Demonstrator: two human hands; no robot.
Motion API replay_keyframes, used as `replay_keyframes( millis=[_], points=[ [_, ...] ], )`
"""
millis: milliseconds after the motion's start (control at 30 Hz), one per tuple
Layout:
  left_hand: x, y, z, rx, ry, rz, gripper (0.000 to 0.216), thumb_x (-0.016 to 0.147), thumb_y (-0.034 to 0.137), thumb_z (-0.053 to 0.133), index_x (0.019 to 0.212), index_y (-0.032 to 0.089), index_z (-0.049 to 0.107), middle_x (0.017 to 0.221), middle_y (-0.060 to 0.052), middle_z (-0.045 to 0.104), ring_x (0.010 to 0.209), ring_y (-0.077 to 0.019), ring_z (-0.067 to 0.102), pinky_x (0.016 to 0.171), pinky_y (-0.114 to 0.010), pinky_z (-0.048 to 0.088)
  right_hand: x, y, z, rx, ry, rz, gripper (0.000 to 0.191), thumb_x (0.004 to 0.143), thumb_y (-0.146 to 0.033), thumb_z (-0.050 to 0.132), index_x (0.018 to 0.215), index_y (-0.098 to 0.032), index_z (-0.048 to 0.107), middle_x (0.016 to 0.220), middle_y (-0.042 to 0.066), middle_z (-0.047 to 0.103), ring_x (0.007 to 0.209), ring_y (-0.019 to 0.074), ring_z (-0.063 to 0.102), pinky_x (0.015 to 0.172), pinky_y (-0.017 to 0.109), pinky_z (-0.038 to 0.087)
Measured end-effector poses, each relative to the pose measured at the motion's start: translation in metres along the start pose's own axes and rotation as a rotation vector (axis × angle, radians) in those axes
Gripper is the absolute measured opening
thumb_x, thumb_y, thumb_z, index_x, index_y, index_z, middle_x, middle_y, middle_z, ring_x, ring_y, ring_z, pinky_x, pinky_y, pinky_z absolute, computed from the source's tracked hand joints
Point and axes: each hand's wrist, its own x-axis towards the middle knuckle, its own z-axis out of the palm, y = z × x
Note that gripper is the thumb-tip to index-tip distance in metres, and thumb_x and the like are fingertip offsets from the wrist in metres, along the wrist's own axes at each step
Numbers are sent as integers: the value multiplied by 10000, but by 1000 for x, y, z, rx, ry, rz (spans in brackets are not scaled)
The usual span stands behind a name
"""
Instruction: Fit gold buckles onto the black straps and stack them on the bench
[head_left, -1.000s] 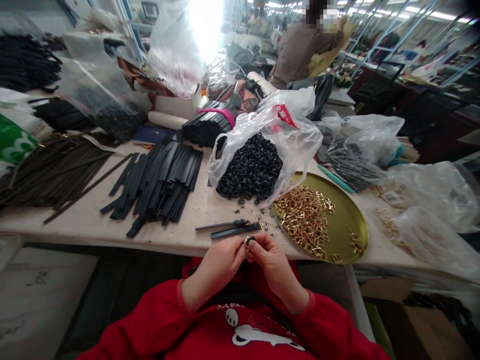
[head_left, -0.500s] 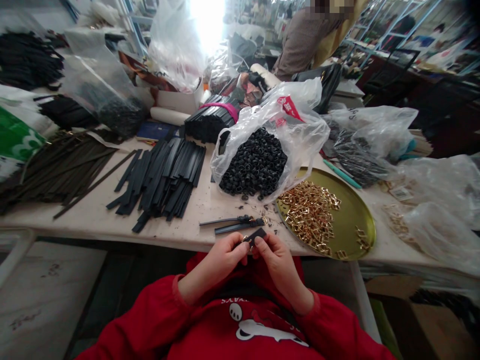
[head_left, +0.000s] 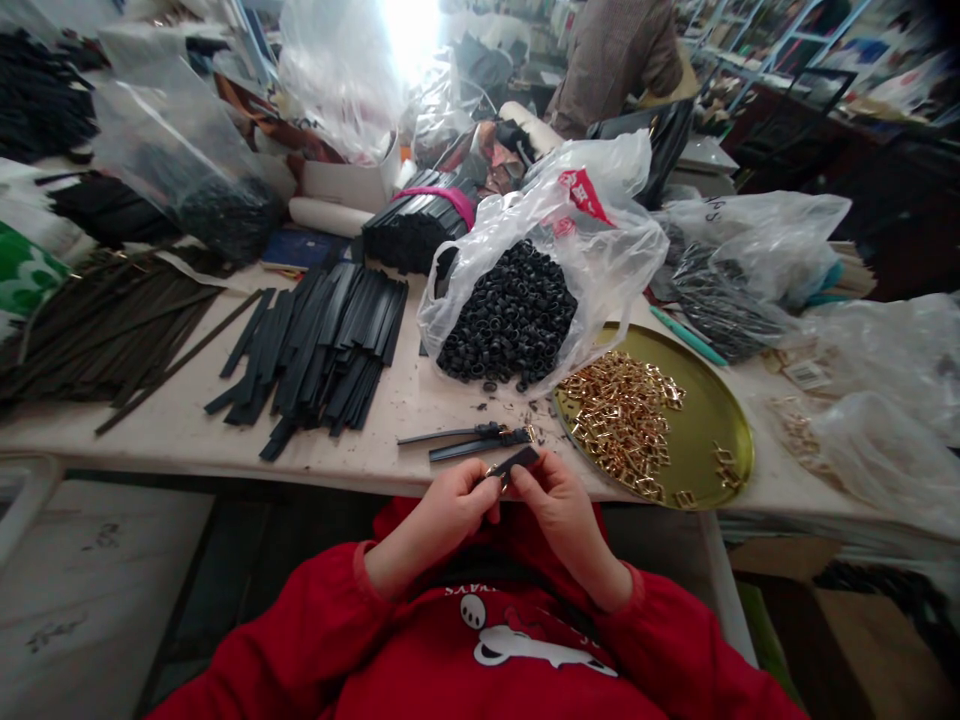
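Between my two hands, at the table's front edge, is a short black strap (head_left: 517, 460) with a gold buckle (head_left: 493, 472) near its left end. My left hand (head_left: 461, 495) pinches the buckle end between thumb and fingers. With thumb on top, my right hand (head_left: 551, 495) grips the strap's other part; its fingers underneath are partly hidden. Just beyond lie finished-looking black straps with gold buckles (head_left: 480, 440). Farther back, a clear plastic bag (head_left: 615, 270) spills small black loops (head_left: 510, 320). Gold buckles (head_left: 622, 420) are heaped on a round gold tray (head_left: 712, 400) to the right.
Black strips (head_left: 322, 350) lie stacked left of the bag, with dark brown strips (head_left: 97, 330) farther left. A banded bundle of strips (head_left: 412, 225) stands behind. A teal pen-like tool (head_left: 686, 335) rests beyond the tray. A person in a brown top (head_left: 607, 70) is at the back.
The black strap in my hands has shifted slightly up and right, with more of it showing. Both hands keep their hold. The view has tilted slightly, and the person behind has moved an arm.
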Motion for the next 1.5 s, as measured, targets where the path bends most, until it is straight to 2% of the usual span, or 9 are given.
replay_keyframes(
  millis=[167,333,467,600,733,867,1000,1233,1500],
  points=[
    [-6,3,1,228,94,99,252,818,319,425,617,172,460,545,40,497,506,-90,438,473,-198,293,-3,2,-6,-394,28,-265,72,752,-252,573,713,-204,536,679,1,544,650,148,493,614,274,390],
    [-10,18,-11,284,4,104,348,806,462,472,615,171,469,524,49,500,494,-93,438,465,-203,290,3,-6,-8,-275,-138,-62,144,765,-322,553,727,-202,483,601,-31,490,536,120,448,493,235,358],
    [8,14,-20,207,28,36,347,766,480,520,618,171,470,493,57,478,452,-92,429,432,-201,297,15,-16,-10,-258,-249,-98,161,797,-347,534,773,-188,513,681,-7,545,622,129,497,556,234,396],
    [29,7,-25,162,128,98,267,746,363,564,919,165,516,584,56,545,482,-103,494,460,-202,356,49,-18,-26,-336,-428,-128,240,879,-340,405,883,-179,584,753,25,604,673,144,549,603,248,431],
    [40,8,-28,138,81,127,252,817,349,450,966,167,539,572,48,535,474,-96,499,478,-200,386,108,-8,-43,-870,-123,-334,191,859,-244,440,876,-160,611,831,71,594,779,187,558,700,286,417],
    [45,8,-31,71,100,57,265,834,398,400,864,167,525,528,60,497,399,-79,448,411,-185,351,148,1,-45,-1322,-108,-367,126,804,-177,503,784,-152,625,814,95,574,753,208,546,673,302,391],
    [45,13,-33,129,188,84,276,837,420,407,821,172,526,497,63,493,404,-78,424,431,-185,327,142,-6,-40,-941,-66,-355,130,808,-239,507,747,-167,596,775,56,554,724,181,517,668,293,385],
    [37,29,-26,360,344,240,277,854,380,403,846,179,593,668,6,594,605,-124,529,560,-208,363,84,-18,-21,126,-238,143,284,707,-433,645,679,-181,517,569,-51,484,530,96,421,548,232,339],
    [17,21,-17,504,198,262,231,828,301,414,725,184,585,629,19,561,582,-125,492,552,-216,330,50,-15,-16,98,-185,21,272,730,-433,633,689,-177,548,631,-41,497,570,95,433,573,237,347]
  ],
)
